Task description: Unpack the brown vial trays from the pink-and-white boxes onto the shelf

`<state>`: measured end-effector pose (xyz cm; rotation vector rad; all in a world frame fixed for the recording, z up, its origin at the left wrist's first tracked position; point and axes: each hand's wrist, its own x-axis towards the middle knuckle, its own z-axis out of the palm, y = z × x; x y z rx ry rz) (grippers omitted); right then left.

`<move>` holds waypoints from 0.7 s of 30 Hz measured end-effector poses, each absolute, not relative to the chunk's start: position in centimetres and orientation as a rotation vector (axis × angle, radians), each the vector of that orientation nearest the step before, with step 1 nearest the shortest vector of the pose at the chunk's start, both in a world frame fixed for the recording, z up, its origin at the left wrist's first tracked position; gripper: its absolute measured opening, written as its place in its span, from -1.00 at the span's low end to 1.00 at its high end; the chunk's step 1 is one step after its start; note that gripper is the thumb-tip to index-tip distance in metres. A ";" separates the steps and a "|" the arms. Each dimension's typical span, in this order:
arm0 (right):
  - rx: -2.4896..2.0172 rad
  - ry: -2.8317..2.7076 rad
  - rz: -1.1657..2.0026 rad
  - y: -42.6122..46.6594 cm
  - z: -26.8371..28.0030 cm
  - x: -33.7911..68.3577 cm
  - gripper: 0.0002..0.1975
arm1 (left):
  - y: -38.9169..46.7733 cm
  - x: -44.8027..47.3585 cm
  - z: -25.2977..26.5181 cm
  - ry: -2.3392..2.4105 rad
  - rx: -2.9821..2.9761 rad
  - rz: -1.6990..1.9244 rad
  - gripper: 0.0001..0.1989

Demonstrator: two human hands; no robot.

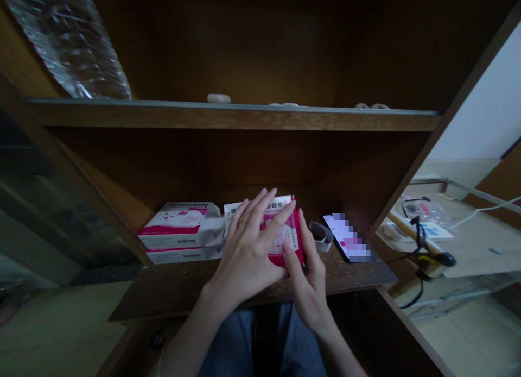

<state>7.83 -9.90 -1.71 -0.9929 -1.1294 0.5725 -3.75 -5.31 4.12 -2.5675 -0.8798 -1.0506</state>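
Note:
A small pink-and-white printed packet (283, 238) with red edges is between my two hands, just above the front of the dark wooden shelf board. My left hand (248, 241) lies across its face with fingers stretched out and a ring on one of them. Its thumb is hidden. At the packet's right side, my right hand (307, 268) grips the edge, thumb on the front and fingers along the side. Behind my left hand, part of a white printed carton (231, 209) shows. Two stacked pink-and-white cartons (179, 225) lie to the left, the upper one with open end flaps.
Right of my hands are a curled pale strip (323, 241) and a lit phone (345, 238). The upper shelf edge (244, 116) crosses above; plastic-wrapped bottles (73, 40) stand there at left. A side table (468, 241) with cables and a wooden pole is at right.

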 end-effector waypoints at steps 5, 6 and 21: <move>-0.886 -0.912 0.684 -7.4 -0.4 8.6 -0.39 | -4.1 -4.0 2.4 -1.258 -2.471 -1.392 0.00; -0.869 -0.887 0.692 -6.8 -0.3 9.0 -0.38 | -3.8 -3.9 2.0 -1.337 -2.481 -1.491 0.00; -1.052 -1.215 0.909 6.6 -0.6 14.7 -0.63 | 6.8 -1.3 3.2 -1.671 -2.897 -2.187 -0.41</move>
